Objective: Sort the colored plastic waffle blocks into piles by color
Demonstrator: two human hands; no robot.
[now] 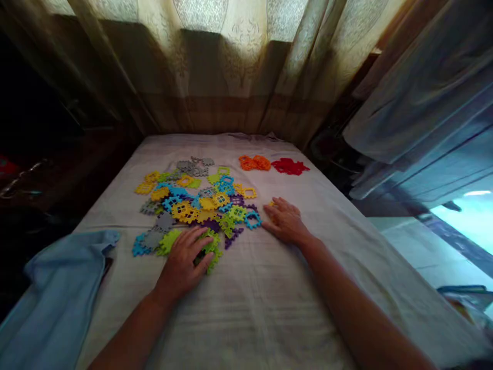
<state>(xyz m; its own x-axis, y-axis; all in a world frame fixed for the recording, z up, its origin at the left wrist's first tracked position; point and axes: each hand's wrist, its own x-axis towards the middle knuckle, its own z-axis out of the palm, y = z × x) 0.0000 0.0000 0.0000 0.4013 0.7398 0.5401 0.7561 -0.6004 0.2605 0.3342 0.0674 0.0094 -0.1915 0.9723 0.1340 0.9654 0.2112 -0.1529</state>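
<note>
My left hand (185, 259) rests with spread fingers on the near edge of a mixed heap of plastic interlocking building tiles. Under and beside its fingers lie lime green tiles (213, 245). My right hand (284, 220) is low over the sheet, just right of the heap, its fingers bent over a yellow tile (272, 203); most of that tile is hidden. A blue open-frame tile (253, 220) lies closest to my right thumb. Yellow window tiles (184, 211), grey tiles (165, 222) and purple tiles (233, 237) overlap in the heap.
Beyond the heap, orange tiles (254, 163) and red tiles (289, 166) form separate piles, with grey tiles (194, 167) at the far left. A light blue cloth (65, 288) covers the left edge of the sheet-covered surface (254, 318). Curtains (239, 77) hang behind; fabric hangs right.
</note>
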